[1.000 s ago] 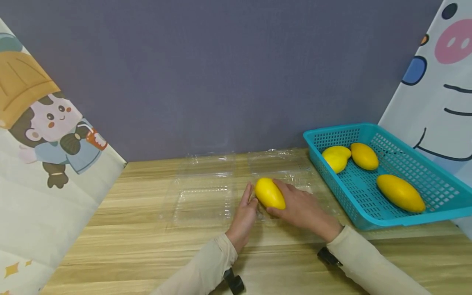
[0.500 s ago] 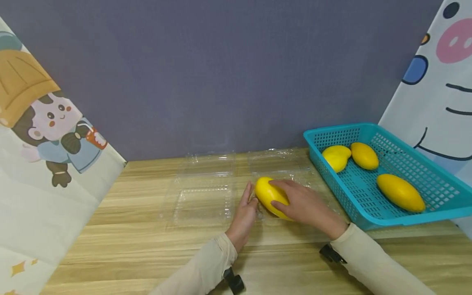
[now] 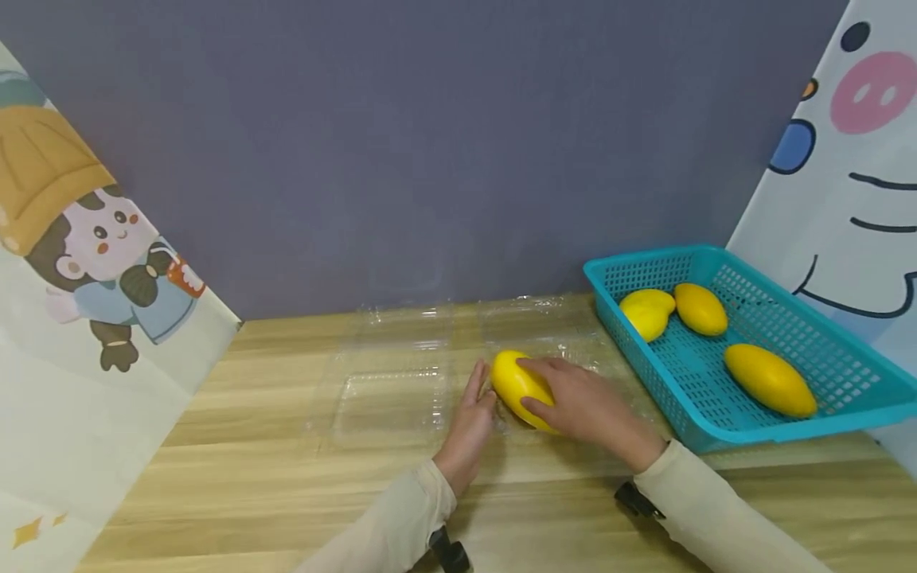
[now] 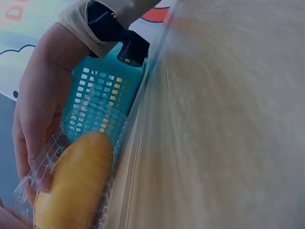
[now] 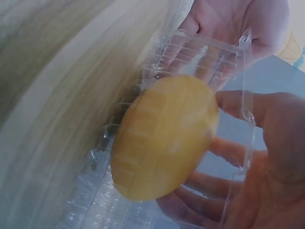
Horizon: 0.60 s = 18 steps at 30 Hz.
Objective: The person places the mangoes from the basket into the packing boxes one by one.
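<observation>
We saw the person's right hand (image 3: 587,402) grasping a yellow mango (image 3: 517,386), its thumb on one side and its fingers curled over the other. The mango was inside the clear container (image 3: 562,351) on the right, its long axis slanting from far left to near right; whether it rested on the container's floor we could not tell. Both wrist views showed us the fruit through the transparent wall. The left hand (image 3: 469,434) was released, fingers fairly straight, placed just left of the mango against the container's side.

To the left we found a second clear container (image 3: 390,372) on the wooden table (image 3: 251,477) — both had their lids folded back toward the grey backdrop (image 3: 430,159). A turquoise basket (image 3: 688,406) stood to the right, holding three more fruits: a paler mango (image 3: 647,314) and a deeper yellow mango (image 3: 701,309) side by side toward the back, and a longer mango (image 3: 770,380) nearer us — well apart from the pair.
</observation>
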Motion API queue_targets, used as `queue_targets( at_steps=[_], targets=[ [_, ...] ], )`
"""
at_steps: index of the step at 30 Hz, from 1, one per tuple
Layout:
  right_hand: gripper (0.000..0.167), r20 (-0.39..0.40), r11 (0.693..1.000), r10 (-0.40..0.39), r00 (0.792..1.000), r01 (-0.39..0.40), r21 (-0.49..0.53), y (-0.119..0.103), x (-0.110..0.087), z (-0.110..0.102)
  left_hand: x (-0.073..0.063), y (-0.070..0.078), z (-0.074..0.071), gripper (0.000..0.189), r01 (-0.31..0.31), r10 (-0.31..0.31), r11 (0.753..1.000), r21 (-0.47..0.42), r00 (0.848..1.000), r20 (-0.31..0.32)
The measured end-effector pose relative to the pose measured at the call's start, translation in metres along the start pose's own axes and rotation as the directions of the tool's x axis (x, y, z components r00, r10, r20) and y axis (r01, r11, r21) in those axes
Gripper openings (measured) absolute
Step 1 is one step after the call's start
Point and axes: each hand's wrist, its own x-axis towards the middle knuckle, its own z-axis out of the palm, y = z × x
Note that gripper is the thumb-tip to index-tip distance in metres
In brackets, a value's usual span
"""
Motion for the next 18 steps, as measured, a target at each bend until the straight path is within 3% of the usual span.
queue_targets(
  at_steps=[10,18],
  targets=[
    [0.060,-0.029,0.999,-0.051,0.998,0.051,0.019,0.0000,-0.0029,-0.0053,0.0008,-0.0015,-0.0034,0.061,0.009,-0.010,1.000,0.023,1.000,0.014],
    [0.054,0.033,0.997,-0.070,0.997,0.069,0.041,0.0014,-0.0024,-0.0073,0.0006,-0.0010,-0.0026,0.062,0.007,-0.008,1.000,0.024,1.000,0.015]
  ],
)
